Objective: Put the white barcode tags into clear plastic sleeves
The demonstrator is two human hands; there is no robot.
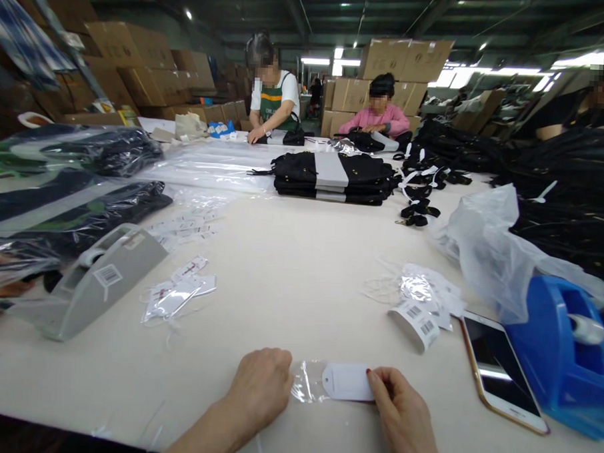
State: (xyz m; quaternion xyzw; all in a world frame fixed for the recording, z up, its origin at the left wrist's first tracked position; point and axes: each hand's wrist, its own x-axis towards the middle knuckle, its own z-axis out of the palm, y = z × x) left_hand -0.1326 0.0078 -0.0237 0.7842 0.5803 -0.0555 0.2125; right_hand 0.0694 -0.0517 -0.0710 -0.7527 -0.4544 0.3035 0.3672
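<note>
Head cam: my left hand (pixel 261 385) pins clear sleeve (pixel 306 381), right hand (pixel 404 418) fingers pinching white tag (pixel 348 382), roughly half in; loose tags (pixel 179 291) on table (pixel 290 273) left.

2 tape dispensers (pixel 99 281), phone (pixel 503 369), bags (pixel 331 178).

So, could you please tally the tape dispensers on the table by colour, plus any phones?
Grey tape dispenser: 1
Blue tape dispenser: 1
Phone: 1
Total: 3
</note>
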